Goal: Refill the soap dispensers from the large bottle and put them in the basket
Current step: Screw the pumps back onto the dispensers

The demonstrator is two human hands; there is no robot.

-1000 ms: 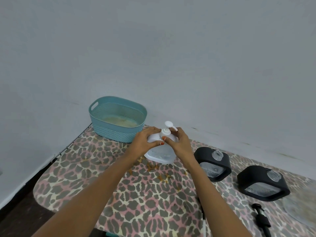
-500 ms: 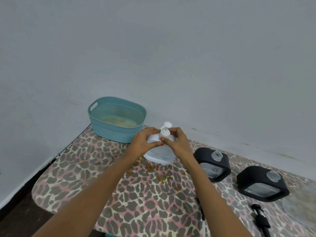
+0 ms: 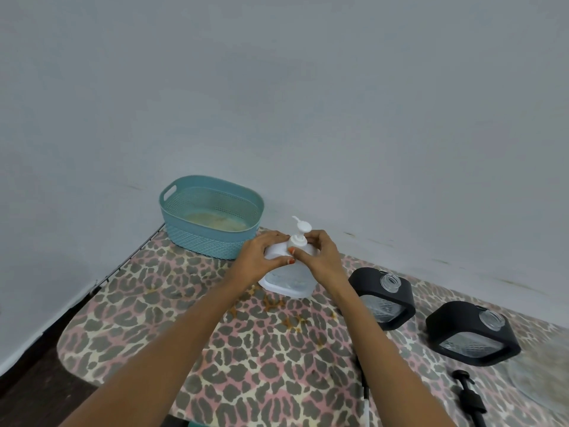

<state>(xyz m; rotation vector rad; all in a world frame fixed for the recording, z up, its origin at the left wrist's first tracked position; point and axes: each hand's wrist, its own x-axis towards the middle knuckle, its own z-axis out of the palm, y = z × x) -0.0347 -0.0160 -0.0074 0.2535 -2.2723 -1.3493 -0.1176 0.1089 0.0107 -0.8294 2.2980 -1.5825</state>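
Fingers (image 3: 312, 240) of R hand (image 3: 321, 261) are curled round the collar of the white pump (image 3: 300, 234), thumb on near side: closed grip on it. L hand (image 3: 257, 260) fingers are wrapped over the shoulder of the white dispenser (image 3: 291, 283), gripping the body. Both thumbs meet at near side of the neck. Forearms reach in from bottom edge.

Near to far:

1. Near R edge: black pump (image 3: 468, 392) lies flat on the leopard-print cover (image 3: 246, 349), apart from every dispenser. Just R of it, a blurred clear round item (image 3: 538, 380); can't ID.
2. Next: outer black dispenser (image 3: 471, 331), upright on cover, clear threaded neck exposed on top, clear front panel. Fill level: can't tell.
3. Next: inner black dispenser (image 3: 385, 298), same build and state, just R of R wrist. Contact w/ wrist: can't tell.
4. White dispenser: base on cover, approx. centre, between basket and inner black dispenser. Pump sits in neck, nozzle pointing away and L. Lower body clear; fill level not legible.
5. Far L corner of cover: teal basket (image 3: 200, 238), close to the wall (image 3: 308, 103), just beyond L hand. Pale patch on its floor; can't ID.
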